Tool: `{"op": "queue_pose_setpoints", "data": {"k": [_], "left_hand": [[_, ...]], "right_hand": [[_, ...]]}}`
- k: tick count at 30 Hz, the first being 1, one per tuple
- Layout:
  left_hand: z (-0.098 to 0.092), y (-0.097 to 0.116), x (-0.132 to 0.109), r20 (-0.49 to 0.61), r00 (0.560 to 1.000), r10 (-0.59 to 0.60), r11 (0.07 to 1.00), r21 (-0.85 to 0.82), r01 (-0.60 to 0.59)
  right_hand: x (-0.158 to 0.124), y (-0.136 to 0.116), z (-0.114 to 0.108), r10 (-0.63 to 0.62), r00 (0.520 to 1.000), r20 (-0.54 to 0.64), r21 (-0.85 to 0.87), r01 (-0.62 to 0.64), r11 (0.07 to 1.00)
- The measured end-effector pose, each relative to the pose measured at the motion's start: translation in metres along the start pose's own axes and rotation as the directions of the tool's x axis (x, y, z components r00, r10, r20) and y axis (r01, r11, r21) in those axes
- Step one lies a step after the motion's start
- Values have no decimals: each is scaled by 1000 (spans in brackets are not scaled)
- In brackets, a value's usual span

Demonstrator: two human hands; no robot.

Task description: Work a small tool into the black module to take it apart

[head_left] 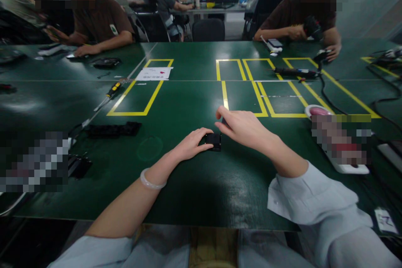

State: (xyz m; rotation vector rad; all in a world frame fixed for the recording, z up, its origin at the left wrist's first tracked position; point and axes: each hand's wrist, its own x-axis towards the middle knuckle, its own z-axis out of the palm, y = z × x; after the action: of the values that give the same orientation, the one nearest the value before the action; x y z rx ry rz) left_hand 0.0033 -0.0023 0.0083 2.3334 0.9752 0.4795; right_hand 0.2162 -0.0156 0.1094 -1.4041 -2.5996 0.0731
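A small black box-shaped part (214, 140) rests on the green table in front of me. My left hand (196, 143) is closed around its left side, thumb at the near edge and fingers at the far edge. Just right of and above the part hovers my right hand (240, 127), its thumb and index finger bent with a small gap between the tips. I see nothing held there, though its other fingers are hidden behind the hand.
Left of my hands lie a long black part (111, 129) and a yellow-black screwdriver (113, 89). A paper sheet (155, 73) sits by yellow tape outlines (127, 114). At right are a white-edged case (351, 169) and a corded black tool (297, 73). Two people work opposite.
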Motion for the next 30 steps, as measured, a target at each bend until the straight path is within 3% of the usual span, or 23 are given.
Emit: {"op": "queue_pose_setpoints", "data": {"k": [21,30], "left_hand": [[0,-1,0,-2,1000,0,1000,14,0],[-2,1,0,3,1000,7,1000,13,-7]], "right_hand": [[2,0,1,7,1000,27,-35,-6,999],[0,-1,0,4,1000,-20,-15,-4,1000]]}}
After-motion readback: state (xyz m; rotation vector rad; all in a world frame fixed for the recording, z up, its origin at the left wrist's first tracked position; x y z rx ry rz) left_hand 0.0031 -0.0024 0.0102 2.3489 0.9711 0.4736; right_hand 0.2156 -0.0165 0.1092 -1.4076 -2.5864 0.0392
